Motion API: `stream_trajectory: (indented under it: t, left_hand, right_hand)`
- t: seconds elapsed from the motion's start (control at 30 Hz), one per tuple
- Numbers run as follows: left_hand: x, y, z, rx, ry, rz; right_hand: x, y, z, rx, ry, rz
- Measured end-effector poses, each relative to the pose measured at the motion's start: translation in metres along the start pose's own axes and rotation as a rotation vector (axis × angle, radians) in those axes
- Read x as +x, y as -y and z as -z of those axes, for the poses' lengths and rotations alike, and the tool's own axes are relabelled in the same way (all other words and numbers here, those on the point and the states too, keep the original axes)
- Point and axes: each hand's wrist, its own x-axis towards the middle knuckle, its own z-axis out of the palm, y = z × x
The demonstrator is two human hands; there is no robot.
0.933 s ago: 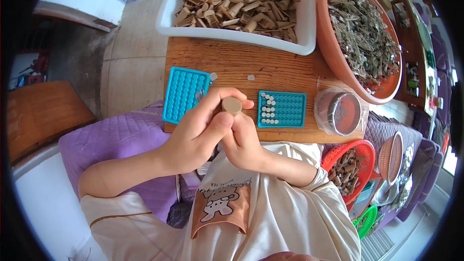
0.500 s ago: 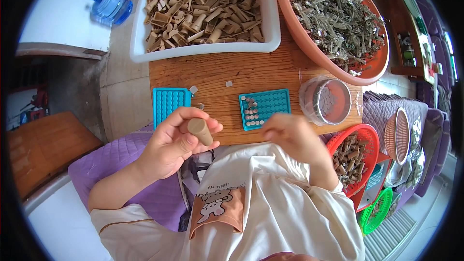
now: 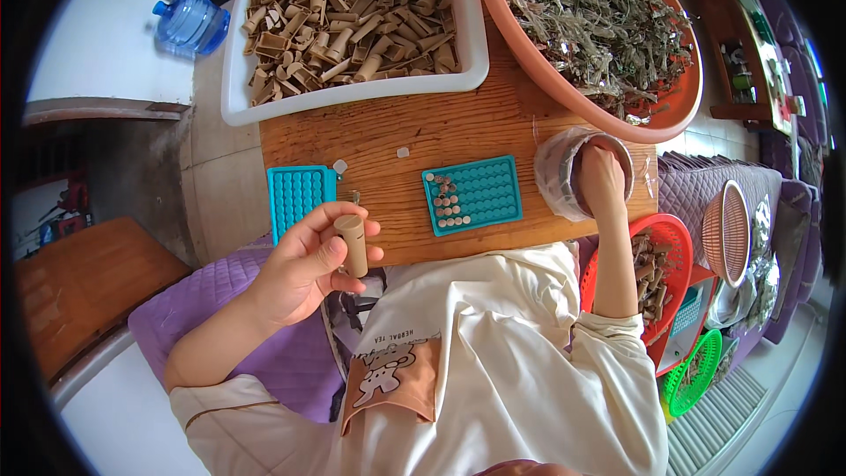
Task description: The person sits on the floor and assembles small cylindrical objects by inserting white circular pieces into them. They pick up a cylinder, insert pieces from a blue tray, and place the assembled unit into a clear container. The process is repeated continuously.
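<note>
Upright in my left hand (image 3: 301, 266) is a small tan tube (image 3: 353, 249) with a closed flat top, pinched between thumb and fingers. My right hand (image 3: 601, 178) reaches down into a round tub (image 3: 557, 178) lined with clear plastic; its fingertips are hidden inside. Between the hands, a teal tray with round pockets (image 3: 493, 194) lies on the table, with several small silvery discs (image 3: 448, 211) in its left part. A second teal tray (image 3: 295, 194) lies just beyond my left hand.
Across the wooden table (image 3: 370, 137) stand a white bin (image 3: 352, 97) full of tan tube pieces and an orange basin (image 3: 529, 62) of crinkled clear strips. At right, below table level, are a red basket (image 3: 679, 273) of tan pieces and a green basket (image 3: 693, 379). Two pale scraps lie near the trays.
My right hand has moved right from beside the disc tray into the lined tub. My left hand has tipped the tan tube more upright, still holding it.
</note>
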Motion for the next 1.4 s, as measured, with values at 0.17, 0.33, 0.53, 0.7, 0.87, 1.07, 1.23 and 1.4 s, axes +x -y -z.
stream_trajectory:
  t: [0.17,0.33,0.53,0.7,0.87,1.07,1.23,1.4]
  left_hand:
    - [0.000,0.000,0.000,-0.005,-0.017,0.035]
    - [0.000,0.002,0.001,-0.015,-0.035,0.056]
    - [-0.001,0.001,-0.004,-0.064,-0.177,0.133]
    - [0.000,0.001,-0.007,-0.136,-0.237,0.192]
    - [-0.004,0.005,0.002,-0.222,-0.120,0.206]
    - [-0.007,0.005,0.000,-0.193,-0.114,0.227]
    - [-0.007,0.005,-0.002,-0.192,-0.084,0.211]
    - [-0.008,0.004,-0.004,-0.186,-0.062,0.211]
  right_hand:
    - [-0.005,-0.009,-0.002,0.170,-0.074,0.112]
    - [-0.015,-0.017,0.012,0.539,-0.144,0.128]
    - [-0.034,-0.007,0.036,0.995,-0.154,-0.022]
    - [-0.060,0.060,0.050,1.391,0.016,0.173]
    - [-0.070,0.149,0.043,1.693,0.441,0.413]
    - [-0.081,0.203,0.038,1.699,0.460,0.508]
    - [-0.087,0.206,0.027,1.770,0.411,0.490]
    - [-0.091,0.207,0.024,1.684,0.250,0.505]
